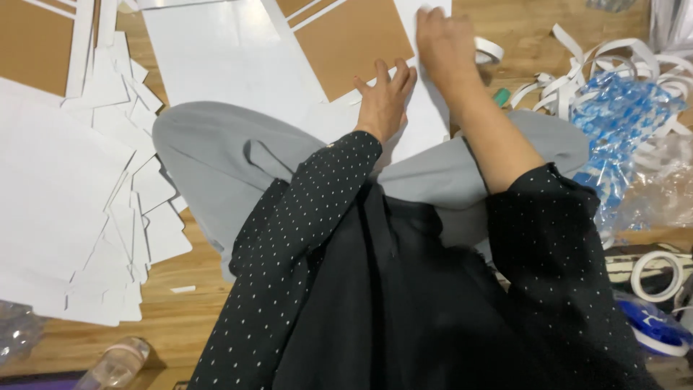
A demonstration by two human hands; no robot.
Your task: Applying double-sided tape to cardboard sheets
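Note:
I sit cross-legged on a wooden floor in grey trousers and a black dotted top. My left hand (385, 101) lies flat, fingers spread, on a white sheet (426, 108) just below a brown cardboard panel (351, 40). My right hand (445, 43) presses down on the same white sheet at the panel's right edge, fingers curled downward. A white tape roll (489, 50) lies right beside that hand. Neither hand grips anything that I can see.
A heap of cut white card pieces (108, 180) covers the floor at left. Curled white strips (613, 65) and blue-printed plastic wrap (621, 123) lie at right. Another tape roll (657, 274) sits at lower right, a clear bottle (115, 365) at lower left.

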